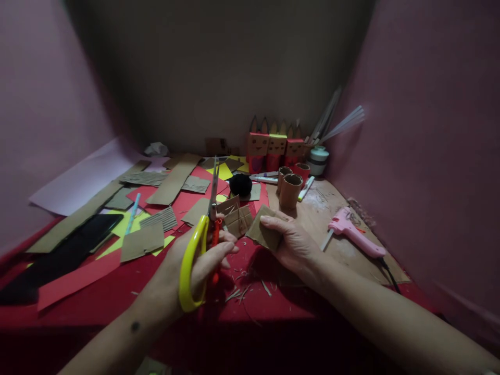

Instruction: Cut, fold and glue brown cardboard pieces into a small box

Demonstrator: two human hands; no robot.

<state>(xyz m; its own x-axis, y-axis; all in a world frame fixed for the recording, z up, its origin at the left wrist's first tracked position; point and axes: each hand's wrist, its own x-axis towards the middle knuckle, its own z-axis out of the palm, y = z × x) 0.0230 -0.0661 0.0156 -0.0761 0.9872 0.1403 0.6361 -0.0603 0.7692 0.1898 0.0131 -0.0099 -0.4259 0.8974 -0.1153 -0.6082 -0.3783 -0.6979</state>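
Note:
My left hand [203,255] is closed on scissors [192,265] with a big yellow handle loop, which my thumb passes through. The blades point up and away from me. A narrow red-orange piece [216,237] shows beside the handle; I cannot tell whether it belongs to the scissors. My right hand [295,239] pinches a small square of cardboard [263,229], thumb on top, fingers hidden underneath. Between the hands lie cut cardboard pieces [238,221] near a ball of black yarn [240,185]. Thin cardboard shreds [242,294] are scattered on the red table cover [156,299].
A pink glue gun [353,234] lies at right on a cardboard sheet [332,208]. Cardboard tubes [291,191] stand before several box-headed paper figures [258,146]. Cardboard strips [175,179], coloured paper [82,278] and a black flat object [74,255] cover the left. Walls flank both sides.

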